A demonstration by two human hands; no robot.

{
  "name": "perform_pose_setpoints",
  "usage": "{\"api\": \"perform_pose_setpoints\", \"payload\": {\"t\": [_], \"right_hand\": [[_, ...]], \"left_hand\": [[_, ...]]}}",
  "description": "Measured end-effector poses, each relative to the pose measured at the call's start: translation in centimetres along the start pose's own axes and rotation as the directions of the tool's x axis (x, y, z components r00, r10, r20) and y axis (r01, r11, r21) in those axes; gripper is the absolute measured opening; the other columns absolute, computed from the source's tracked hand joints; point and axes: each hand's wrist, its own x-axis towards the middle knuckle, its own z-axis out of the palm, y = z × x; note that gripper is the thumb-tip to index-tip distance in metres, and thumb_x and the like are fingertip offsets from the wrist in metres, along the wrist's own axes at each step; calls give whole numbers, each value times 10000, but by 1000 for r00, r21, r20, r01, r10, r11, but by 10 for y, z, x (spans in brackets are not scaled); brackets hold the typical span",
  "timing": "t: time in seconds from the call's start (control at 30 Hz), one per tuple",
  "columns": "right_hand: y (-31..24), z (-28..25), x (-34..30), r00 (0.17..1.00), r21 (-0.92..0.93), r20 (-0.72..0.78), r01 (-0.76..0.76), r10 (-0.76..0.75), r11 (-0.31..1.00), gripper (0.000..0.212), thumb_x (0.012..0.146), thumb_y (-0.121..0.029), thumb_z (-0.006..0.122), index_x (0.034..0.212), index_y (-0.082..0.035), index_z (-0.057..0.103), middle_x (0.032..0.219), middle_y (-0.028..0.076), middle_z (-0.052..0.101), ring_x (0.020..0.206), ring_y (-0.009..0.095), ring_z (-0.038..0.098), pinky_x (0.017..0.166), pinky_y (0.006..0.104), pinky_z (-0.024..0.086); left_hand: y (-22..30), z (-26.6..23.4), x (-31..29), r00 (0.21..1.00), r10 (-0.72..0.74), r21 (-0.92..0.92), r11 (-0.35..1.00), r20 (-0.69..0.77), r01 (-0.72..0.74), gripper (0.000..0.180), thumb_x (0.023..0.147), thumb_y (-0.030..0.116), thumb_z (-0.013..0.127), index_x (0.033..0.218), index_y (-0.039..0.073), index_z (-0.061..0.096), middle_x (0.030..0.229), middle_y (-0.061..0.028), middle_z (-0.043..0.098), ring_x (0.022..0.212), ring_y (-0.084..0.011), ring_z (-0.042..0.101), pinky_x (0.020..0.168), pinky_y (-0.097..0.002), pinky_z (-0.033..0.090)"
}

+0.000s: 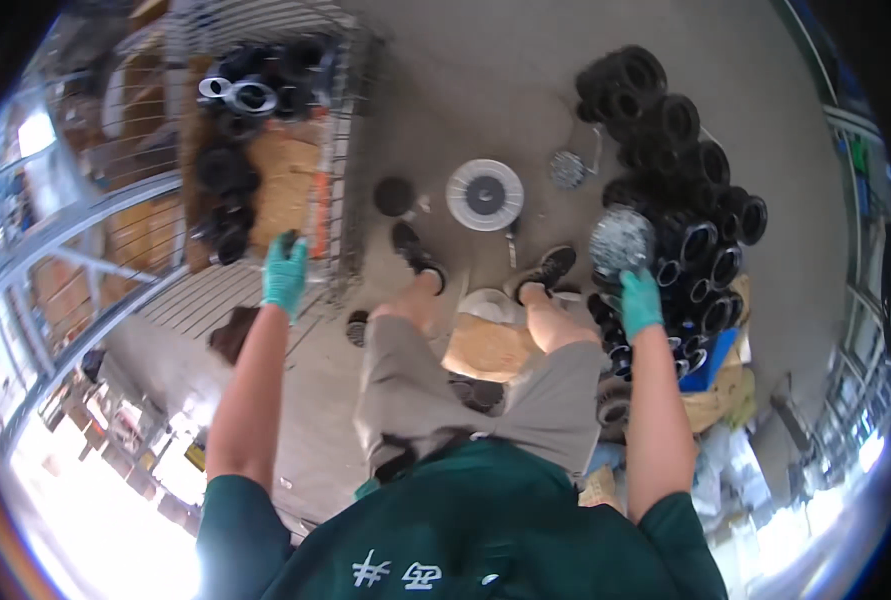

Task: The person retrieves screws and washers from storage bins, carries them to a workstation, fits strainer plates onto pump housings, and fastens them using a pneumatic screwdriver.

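Observation:
My left hand (285,278), in a green glove, is at the near right side of a wire cage (343,130). Its fingers are closed around something small and dark at their tips that I cannot make out. My right hand (639,303), gloved the same way, grips the near edge of a round, silvery, speckled piece (621,241). That piece is held beside a long heap of black ring-shaped parts (698,242) on the right. Inside the cage, more dark round parts (227,170) lie by a brown cardboard sheet (283,185).
On the floor ahead of my feet lie a white-rimmed disc (484,195), a dark disc (394,196) and a smaller silvery disc (567,170). A cardboard-topped seat (487,347) is between my legs. A blue bin (710,362) shows below the heap; metal rails (115,215) run along the left.

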Motion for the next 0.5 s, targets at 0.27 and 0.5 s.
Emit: {"api": "perform_pose_setpoints", "payload": {"t": [0.27,0.5], "right_hand": [[201,105,212,925,319,-49,-343,376,884,198,962,-108,485,1133,-102,585,969,120,687,746,285,705,616,410,611],[308,156,336,913,390,-283,-171,295,905,265,972,-121,477,1187,-181,619,965,98,702,743,266,707,534,376,592]], "left_hand": [[-133,89,118,980,-94,-35,995,-178,89,482,1054,376,449,1361,9,509,1273,-120,598,1130,-244,554,991,-348,430],[-160,62,117,948,187,139,978,-257,-156,579,1045,446,489,1338,-50,548,1283,-101,617,1124,-188,565,1010,-339,432]]}}
